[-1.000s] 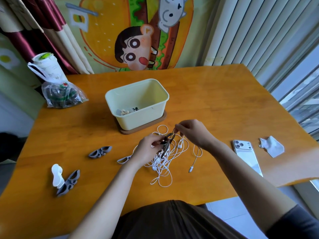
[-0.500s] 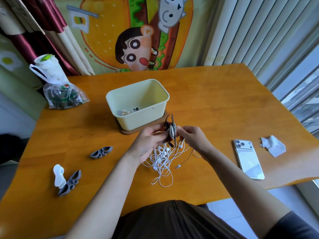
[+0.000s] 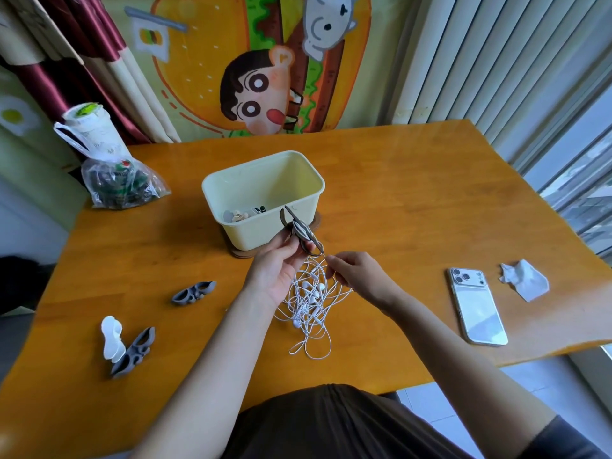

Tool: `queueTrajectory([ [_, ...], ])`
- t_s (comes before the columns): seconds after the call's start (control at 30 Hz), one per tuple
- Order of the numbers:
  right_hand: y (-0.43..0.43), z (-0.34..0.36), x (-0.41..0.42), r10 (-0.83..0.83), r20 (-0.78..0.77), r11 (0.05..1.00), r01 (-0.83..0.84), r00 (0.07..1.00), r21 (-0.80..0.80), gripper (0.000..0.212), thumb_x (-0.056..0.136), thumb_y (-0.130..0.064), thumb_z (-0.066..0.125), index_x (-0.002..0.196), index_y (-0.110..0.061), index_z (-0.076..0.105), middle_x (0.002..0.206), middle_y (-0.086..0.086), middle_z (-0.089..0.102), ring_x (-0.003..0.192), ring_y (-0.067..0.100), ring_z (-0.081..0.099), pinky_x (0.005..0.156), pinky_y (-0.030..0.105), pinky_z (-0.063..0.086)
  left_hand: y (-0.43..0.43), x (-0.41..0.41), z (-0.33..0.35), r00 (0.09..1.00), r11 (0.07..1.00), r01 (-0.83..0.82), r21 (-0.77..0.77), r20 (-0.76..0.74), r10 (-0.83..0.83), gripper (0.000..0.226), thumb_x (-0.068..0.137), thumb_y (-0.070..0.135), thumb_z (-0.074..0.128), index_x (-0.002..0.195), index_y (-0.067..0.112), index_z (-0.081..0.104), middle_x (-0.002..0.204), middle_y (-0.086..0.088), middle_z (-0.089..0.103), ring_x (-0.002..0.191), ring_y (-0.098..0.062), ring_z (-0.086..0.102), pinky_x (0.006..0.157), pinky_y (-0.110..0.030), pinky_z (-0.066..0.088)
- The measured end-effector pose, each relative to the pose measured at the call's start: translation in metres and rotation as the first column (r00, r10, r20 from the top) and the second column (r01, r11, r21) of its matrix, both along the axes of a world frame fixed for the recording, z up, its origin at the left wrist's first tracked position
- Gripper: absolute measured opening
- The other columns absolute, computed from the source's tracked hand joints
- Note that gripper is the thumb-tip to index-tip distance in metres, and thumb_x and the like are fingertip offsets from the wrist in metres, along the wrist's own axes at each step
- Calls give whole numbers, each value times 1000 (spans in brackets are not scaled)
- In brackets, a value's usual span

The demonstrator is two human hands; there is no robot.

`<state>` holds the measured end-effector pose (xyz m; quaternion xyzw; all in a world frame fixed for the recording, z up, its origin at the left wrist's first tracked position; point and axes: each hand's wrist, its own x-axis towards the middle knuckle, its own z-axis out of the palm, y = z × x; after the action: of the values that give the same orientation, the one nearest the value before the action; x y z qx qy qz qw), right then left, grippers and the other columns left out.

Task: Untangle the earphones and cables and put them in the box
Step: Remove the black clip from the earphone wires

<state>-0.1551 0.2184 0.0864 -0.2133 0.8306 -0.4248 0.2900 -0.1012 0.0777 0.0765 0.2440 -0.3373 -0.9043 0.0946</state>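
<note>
Earphones (image 3: 311, 303), a white tangle, trail from the fingertips down to the table (image 3: 397, 200), loops pooling below both wrists. The left hand (image 3: 278, 273) grips a dark cable winder (image 3: 302, 235), fingers curled round its lower half, the upper tip standing above them. The right hand (image 3: 357, 276) pinches one white strand between thumb and forefinger, just beside the winder's lower tip. The cream box (image 3: 261, 233) stands just beyond the left fingers, small items inside. A phone (image 3: 477, 306) lies well right of the right fingers
</note>
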Motion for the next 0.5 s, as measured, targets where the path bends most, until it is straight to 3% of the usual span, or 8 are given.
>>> queueTrajectory([
  [0.17, -1, -1, -1, 60, -74, 998, -57, 995, 35, 39, 100, -28, 41, 64, -19, 56, 56, -6, 49, 49, 7, 40, 52, 22, 32, 7, -4, -6, 998, 998, -56, -21, 33, 57, 28, 95, -7, 43, 114, 4, 60, 103, -13, 63, 82, -19, 59, 73, -23, 57],
  [0.23, -1, -2, -2, 117, -153, 992, -107, 981, 73, 37, 100, -28, 41, 66, -21, 55, 57, -7, 51, 46, 2, 40, 50, 17, 32, 10, -5, -5, 997, 994, -66, -92, 36, 70, 31, 94, -7, 44, 118, 6, 60, 108, -8, 65, 91, -18, 62, 76, -23, 57],
  [0.33, 1, -2, -2, 164, -219, 985, -150, 962, 80, 33, 100, -26, 42, 71, -21, 58, 60, -8, 53, 45, 0, 44, 50, 14, 34, 13, -6, 0, 992, 953, -97, -286, 50, 116, 32, 93, -8, 49, 103, 18, 66, 96, 4, 70, 92, -12, 63, 79, -23, 55],
  [0.43, 1, 2, 1, 192, -229, 981, -184, 954, 56, 29, 99, -23, 43, 78, -18, 61, 60, -9, 53, 47, -2, 46, 51, 13, 36, 8, -9, -6, 975, 770, -78, -634, 112, 192, 37, 91, -5, 56, 102, 29, 65, 97, -3, 68, 91, -17, 65, 83, -29, 54],
  [0.5, -2, 7, 3, 174, -238, 984, -176, 955, 15, 29, 99, -23, 43, 78, -17, 62, 58, -9, 52, 46, 0, 45, 49, 14, 35, 5, -8, -10, 973, 647, -36, -761, 120, 196, 38, 90, -2, 58, 109, 31, 63, 101, -6, 65, 97, -20, 65, 88, -31, 53],
])
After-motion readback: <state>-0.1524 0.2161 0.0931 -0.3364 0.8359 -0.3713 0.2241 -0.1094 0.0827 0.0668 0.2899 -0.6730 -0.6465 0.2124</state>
